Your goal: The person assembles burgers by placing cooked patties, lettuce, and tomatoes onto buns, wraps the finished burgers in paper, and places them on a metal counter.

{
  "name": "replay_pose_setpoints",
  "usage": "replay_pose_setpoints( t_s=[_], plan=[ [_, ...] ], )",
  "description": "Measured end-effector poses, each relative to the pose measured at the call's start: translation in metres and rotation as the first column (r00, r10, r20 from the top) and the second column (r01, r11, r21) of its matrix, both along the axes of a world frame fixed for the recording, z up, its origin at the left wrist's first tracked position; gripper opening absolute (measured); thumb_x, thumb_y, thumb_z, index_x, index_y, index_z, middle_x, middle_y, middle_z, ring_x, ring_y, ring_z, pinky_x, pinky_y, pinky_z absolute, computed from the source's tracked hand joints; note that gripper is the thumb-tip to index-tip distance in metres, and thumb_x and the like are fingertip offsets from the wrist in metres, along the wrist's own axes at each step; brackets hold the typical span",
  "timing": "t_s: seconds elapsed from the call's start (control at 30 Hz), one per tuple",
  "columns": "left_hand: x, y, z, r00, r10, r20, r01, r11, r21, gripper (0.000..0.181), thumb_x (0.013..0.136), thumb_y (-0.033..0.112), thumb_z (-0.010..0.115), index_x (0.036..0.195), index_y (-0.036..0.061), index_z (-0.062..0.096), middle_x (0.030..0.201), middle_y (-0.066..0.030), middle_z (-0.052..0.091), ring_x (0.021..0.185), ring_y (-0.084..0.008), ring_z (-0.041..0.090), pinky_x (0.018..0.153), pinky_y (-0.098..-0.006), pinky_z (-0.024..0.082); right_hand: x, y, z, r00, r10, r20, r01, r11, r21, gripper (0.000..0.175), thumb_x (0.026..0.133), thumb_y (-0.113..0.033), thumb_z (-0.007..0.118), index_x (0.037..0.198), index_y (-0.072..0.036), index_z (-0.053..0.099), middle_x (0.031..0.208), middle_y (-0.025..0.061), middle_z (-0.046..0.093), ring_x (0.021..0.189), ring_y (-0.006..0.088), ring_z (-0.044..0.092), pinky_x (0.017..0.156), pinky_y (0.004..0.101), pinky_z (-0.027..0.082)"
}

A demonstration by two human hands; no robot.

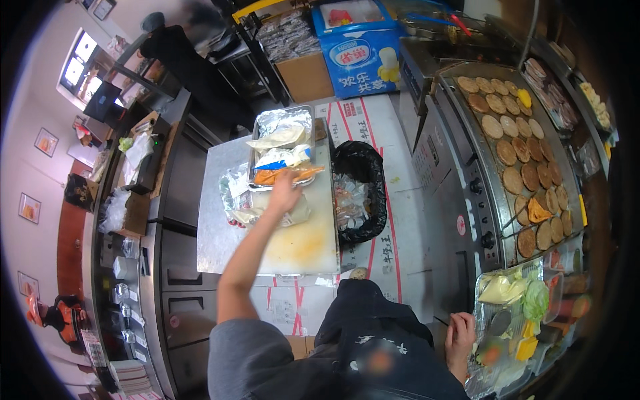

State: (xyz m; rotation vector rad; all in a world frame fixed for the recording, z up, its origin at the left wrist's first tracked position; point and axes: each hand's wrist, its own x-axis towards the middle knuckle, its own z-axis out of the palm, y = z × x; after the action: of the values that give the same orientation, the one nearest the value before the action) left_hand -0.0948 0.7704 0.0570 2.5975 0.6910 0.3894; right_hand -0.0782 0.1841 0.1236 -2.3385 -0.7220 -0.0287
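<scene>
My left hand [285, 192] is at the near end of a foil-lined metal tray [313, 131], on an orange-filled plastic piping bag [270, 176]; the fingertips are partly hidden, so its grip is unclear. A blue-and-white bag [282, 158] and a cream-coloured bag [280, 138] lie farther up the tray. Just below it, another pale bag [299, 212] rests on a stained white cutting board [295, 250]. My right hand [460, 335] is low at the right, beside a wire-racked tray [477, 300] with lettuce [535, 300] and yellow cheese slices [526, 348]; a thin dark handle shows near its fingers.
A bin with a black liner [377, 210] stands right of the board. Several round patties [506, 152] lie on the flat griddle [480, 165] at right. A co-worker in dark clothes [195, 65] stands at the upper left. A steel counter [172, 150] runs along the left.
</scene>
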Motion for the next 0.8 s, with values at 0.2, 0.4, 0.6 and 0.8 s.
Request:
replay_pose_setpoints(
  t_s=[0.2,0.4,0.6,0.8],
  plan=[
    [-0.064,0.021,-0.029,0.918,-0.150,-0.367,0.135,0.989,-0.065,0.081,0.065,0.042,0.083,0.125,0.0008,0.049,0.111,-0.0213,0.062,0.102,-0.0379,0.060,0.087,-0.0442,0.048,-0.001,0.059,0.009,0.994,0.074,0.083,-0.064,0.991,-0.119,0.026,0.072,0.002,0.066,0.097,-0.006,0.064,0.099,0.0097,0.060,0.079,0.0284,0.063,0.065,0.0348,0.052],
    [-0.073,0.038,-0.033,0.914,-0.194,-0.355,0.190,0.981,-0.049,0.082,0.070,0.052,0.077,0.123,-0.0033,0.049,0.089,-0.0223,0.068,0.081,-0.0372,0.065,0.074,-0.0446,0.051,0.000,0.083,0.010,0.984,0.178,0.022,-0.174,0.977,-0.121,0.022,0.076,-0.005,0.065,0.097,-0.007,0.062,0.098,0.0057,0.060,0.081,0.0242,0.063,0.066,0.0335,0.053],
    [0.013,-0.116,0.052,0.541,-0.606,-0.583,0.695,0.713,-0.095,0.072,0.075,0.060,0.068,0.121,0.0057,0.056,0.078,-0.0200,0.067,0.072,-0.0375,0.065,0.067,-0.0448,0.051,-0.014,0.060,-0.008,0.999,-0.028,0.016,0.028,0.999,-0.026,0.025,0.078,-0.011,0.067,0.102,-0.006,0.061,0.101,0.0071,0.058,0.089,0.0260,0.061,0.072,0.0343,0.052],
    [0.106,-0.364,0.104,-0.063,-0.986,-0.152,0.652,0.075,-0.755,0.045,0.084,0.031,0.072,0.115,0.0016,0.058,0.094,-0.0145,0.069,0.087,-0.0246,0.067,0.077,-0.0361,0.051,-0.010,-0.019,0.000,0.831,-0.053,-0.554,0.296,0.885,0.360,0.086,0.071,-0.040,0.082,0.134,0.002,0.041,0.125,0.0216,0.052,0.117,0.0350,0.052,0.101,0.0403,0.039]
  ],
)
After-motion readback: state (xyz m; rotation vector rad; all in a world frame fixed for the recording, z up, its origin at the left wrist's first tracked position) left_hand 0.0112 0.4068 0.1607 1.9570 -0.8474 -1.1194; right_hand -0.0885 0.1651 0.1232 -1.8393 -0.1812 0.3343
